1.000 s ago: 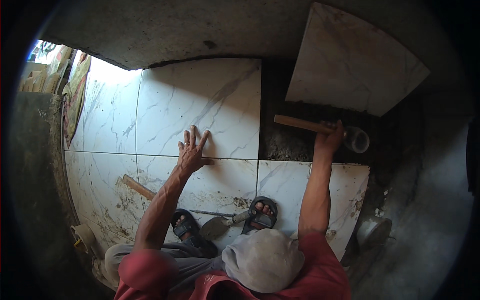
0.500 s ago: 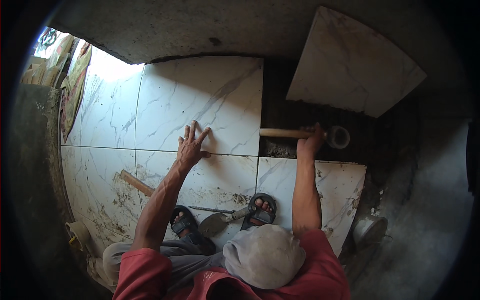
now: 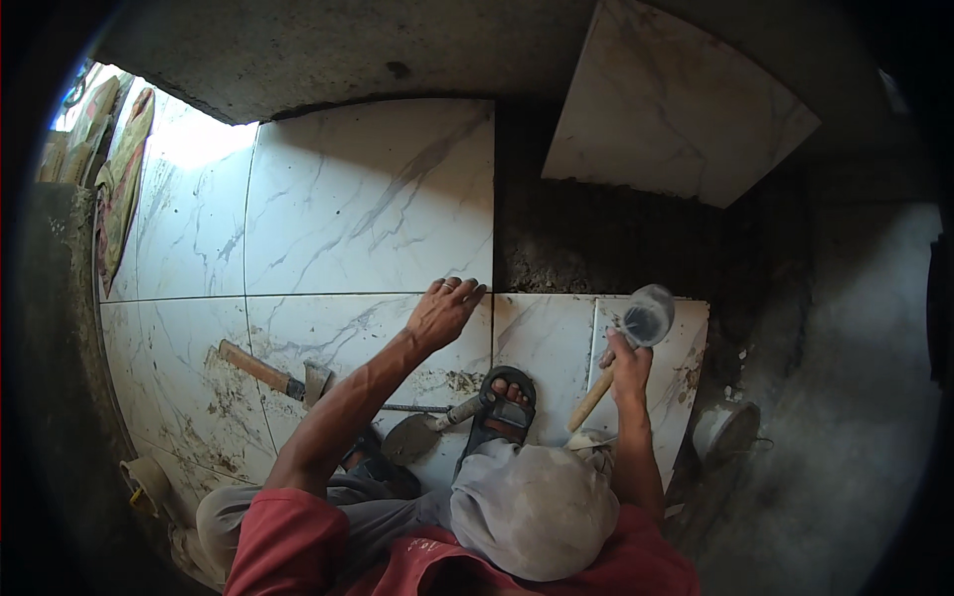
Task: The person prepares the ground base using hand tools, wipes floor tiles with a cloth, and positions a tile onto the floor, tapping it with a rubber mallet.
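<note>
My right hand (image 3: 629,370) is wrapped round the wooden handle of a mallet (image 3: 648,316) with a thick grey head, held over the near right floor tile (image 3: 542,338). Its handle slants down toward my body. My left hand (image 3: 447,313) rests with fingers apart and a little bent by the joint between the near tiles and the large marbled tile (image 3: 373,204); it holds nothing. A trowel (image 3: 409,440) lies by my sandals, beside a thin metal rod (image 3: 417,408). Left of my left forearm lies a wooden-handled hammer-like tool (image 3: 260,368).
A marbled tile (image 3: 681,109) leans at the back right, behind a strip of dark rough bed (image 3: 606,233). A bucket (image 3: 725,432) stands at right, a pale container (image 3: 147,479) at lower left. A patterned cloth (image 3: 124,189) hangs at far left; a concrete ledge (image 3: 378,50) runs along the back.
My right hand has drawn the mallet back from the dark bed to the near right tile, turning its head up. My left hand has slid right and nearer, off the large tile's middle.
</note>
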`<state>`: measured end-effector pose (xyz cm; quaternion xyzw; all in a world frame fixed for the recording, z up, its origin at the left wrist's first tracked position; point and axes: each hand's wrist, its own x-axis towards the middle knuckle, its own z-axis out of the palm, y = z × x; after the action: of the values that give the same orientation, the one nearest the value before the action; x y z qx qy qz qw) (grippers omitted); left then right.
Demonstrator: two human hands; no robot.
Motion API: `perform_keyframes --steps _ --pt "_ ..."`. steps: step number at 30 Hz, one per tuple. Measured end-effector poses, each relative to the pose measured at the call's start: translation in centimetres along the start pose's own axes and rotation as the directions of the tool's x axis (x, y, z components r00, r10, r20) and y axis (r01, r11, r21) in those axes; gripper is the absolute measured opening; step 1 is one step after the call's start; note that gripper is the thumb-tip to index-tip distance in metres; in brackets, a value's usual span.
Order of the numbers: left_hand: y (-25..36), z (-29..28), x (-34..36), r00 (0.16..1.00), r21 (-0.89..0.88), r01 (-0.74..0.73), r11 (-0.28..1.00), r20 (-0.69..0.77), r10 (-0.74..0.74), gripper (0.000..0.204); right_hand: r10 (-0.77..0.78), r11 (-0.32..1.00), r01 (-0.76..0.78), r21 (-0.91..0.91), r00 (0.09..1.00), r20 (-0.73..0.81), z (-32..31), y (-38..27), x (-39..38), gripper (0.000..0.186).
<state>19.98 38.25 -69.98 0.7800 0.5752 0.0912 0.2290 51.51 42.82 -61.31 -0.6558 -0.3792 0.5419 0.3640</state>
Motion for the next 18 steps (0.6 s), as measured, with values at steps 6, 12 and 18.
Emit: perform_keyframes --steps 6,12,18 --pt "1.6 1.6 -0.4 0.997 0.108 -0.024 0.994 -0.072 0.032 0.044 0.181 0.983 -0.182 -0.03 0.983 -0.02 -0.7 5.0 -4.6 0.014" --pt "1.9 1.8 -0.2 0.994 0.154 0.019 0.988 -0.111 -0.002 0.042 0.229 0.973 -0.228 -0.027 0.972 0.05 0.6 5.7 -3.6 0.015" --pt "2.1 3.2 0.2 0.987 0.099 0.109 0.989 -0.129 -0.095 0.037 0.267 0.961 -0.251 -0.113 0.951 0.157 2.3 5.8 -3.7 0.015"
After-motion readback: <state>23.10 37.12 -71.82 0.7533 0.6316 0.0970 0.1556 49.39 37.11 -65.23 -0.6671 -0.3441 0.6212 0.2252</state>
